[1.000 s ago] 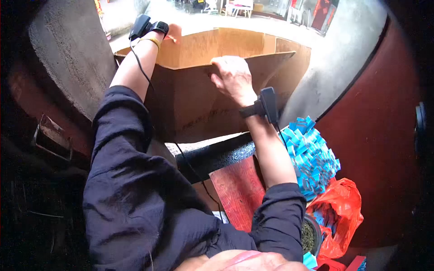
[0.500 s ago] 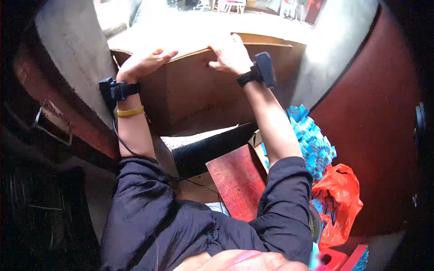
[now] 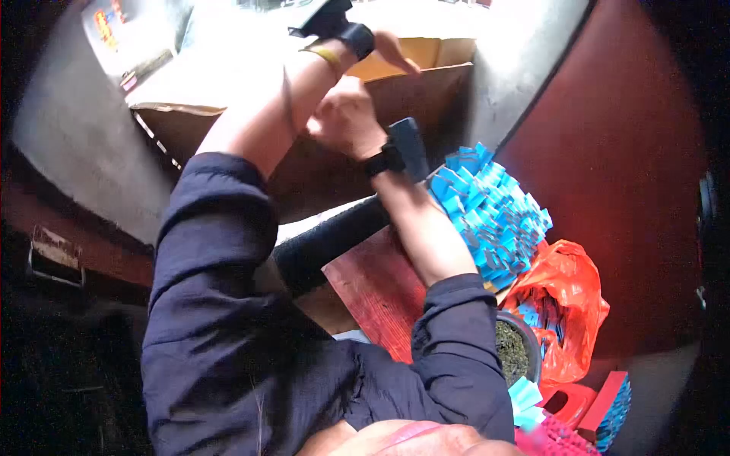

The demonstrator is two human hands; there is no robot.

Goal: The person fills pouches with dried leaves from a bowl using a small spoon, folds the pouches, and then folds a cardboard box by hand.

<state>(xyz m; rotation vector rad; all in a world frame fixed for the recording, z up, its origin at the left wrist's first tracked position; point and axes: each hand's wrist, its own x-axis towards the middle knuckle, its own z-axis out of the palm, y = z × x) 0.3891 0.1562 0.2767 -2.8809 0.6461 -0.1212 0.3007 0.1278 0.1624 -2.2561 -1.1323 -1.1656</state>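
Observation:
A large brown cardboard box (image 3: 411,102) stands in front of me, its top open and its near wall facing me. My left hand (image 3: 395,52) reaches over the box's near edge, fingers stretched out, with nothing seen in it. Just below and left of it, my right hand (image 3: 346,114) is at the near wall with its fingers curled; blur and the left forearm hide what they hold, if anything. Both wrists wear black straps with dark devices.
A red wooden board (image 3: 378,292) lies below the box beside a black roll (image 3: 327,243). At right are many blue folded pieces (image 3: 490,216), a red plastic bag (image 3: 578,304), a dark pot (image 3: 513,349) and a red door (image 3: 608,190). A grey wall (image 3: 91,137) stands left.
My left hand has moved right and over the box edge, its arm crossing in front. My right hand has shifted left and down and its fingers have curled. The view has turned right.

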